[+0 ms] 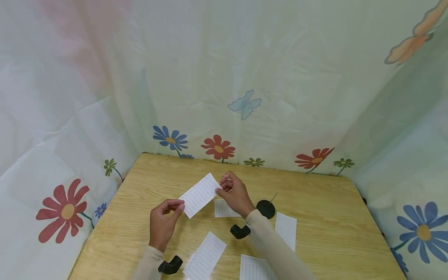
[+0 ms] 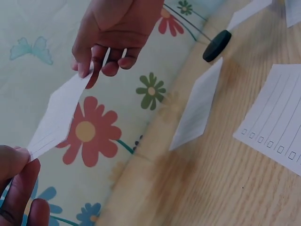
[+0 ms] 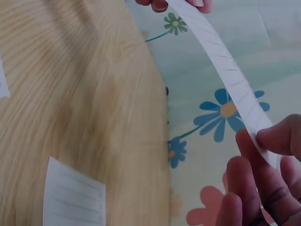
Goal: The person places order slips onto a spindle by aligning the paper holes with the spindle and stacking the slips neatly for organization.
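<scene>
A white lined paper sheet (image 1: pixel 201 195) with rows of print is held up above the table, tilted, between both hands. The left hand (image 1: pixel 163 223) pinches its lower left corner between thumb and fingers. At the opposite end the right hand (image 1: pixel 237 194) pinches the sheet's right edge. In the left wrist view the sheet (image 2: pixel 56 117) is seen at a steep angle, stretched from one hand to the other. The right wrist view shows it nearly edge-on (image 3: pixel 225 66), with thumb and forefinger on its near end.
Similar lined sheets lie on the wooden table (image 1: pixel 332 225): one near the left forearm (image 1: pixel 204 256), one behind the right wrist (image 1: pixel 225 209), one to its right (image 1: pixel 286 230), one at the front (image 1: pixel 253 268). A black round base with a thin rod (image 1: pixel 266 209) stands beside the right wrist. Flowered curtains (image 1: pixel 196 77) surround the table.
</scene>
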`<state>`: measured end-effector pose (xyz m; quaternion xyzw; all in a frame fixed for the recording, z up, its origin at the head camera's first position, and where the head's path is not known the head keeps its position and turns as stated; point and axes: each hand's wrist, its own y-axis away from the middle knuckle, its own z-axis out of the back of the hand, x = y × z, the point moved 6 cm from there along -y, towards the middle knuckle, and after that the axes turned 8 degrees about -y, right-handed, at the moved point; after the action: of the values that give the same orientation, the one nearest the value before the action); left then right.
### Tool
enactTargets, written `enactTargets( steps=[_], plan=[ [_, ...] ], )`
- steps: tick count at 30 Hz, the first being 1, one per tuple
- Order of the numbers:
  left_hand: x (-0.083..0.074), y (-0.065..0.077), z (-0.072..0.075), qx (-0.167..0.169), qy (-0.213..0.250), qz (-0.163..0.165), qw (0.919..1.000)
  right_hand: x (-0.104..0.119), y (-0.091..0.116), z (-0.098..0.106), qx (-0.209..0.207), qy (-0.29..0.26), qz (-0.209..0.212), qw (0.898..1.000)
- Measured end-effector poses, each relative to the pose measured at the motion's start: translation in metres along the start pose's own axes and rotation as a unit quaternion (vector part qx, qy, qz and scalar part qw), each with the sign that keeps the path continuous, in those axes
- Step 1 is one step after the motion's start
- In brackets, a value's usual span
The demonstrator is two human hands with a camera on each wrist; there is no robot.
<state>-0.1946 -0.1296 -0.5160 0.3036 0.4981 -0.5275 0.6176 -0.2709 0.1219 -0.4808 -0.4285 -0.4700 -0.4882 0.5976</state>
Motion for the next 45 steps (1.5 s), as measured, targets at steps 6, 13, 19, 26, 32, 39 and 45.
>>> enactTargets(
  steps=[6, 13, 19, 26, 32, 39, 45],
  plan=[
    [-0.008, -0.001, -0.001, -0.004, 0.0, -0.019, 0.9998, 0.008, 0.009, 0.008, 0.034, 0.025, 0.035, 0.999],
    [-0.02, -0.002, -0.004, 0.001, 0.011, -0.037, 0.9993, 0.015, 0.021, 0.022, 0.029, 0.04, 0.052, 0.997],
    [-0.03, -0.003, -0.01, 0.014, 0.023, -0.055, 0.9981, 0.02, 0.033, 0.037, 0.0, 0.066, 0.073, 0.995],
    [-0.044, -0.003, -0.02, 0.041, 0.02, -0.077, 0.996, 0.029, 0.044, 0.054, -0.011, 0.064, 0.087, 0.994],
    [-0.053, -0.004, -0.029, 0.062, 0.01, -0.091, 0.9938, 0.032, 0.05, 0.07, -0.039, 0.037, 0.078, 0.996],
    [-0.062, -0.003, -0.043, 0.1, 0.02, -0.094, 0.9903, 0.033, 0.058, 0.085, -0.061, 0.026, 0.065, 0.996],
    [-0.071, -0.003, -0.056, 0.119, 0.031, -0.112, 0.9862, 0.034, 0.066, 0.099, -0.073, 0.028, 0.069, 0.995]
  ],
)
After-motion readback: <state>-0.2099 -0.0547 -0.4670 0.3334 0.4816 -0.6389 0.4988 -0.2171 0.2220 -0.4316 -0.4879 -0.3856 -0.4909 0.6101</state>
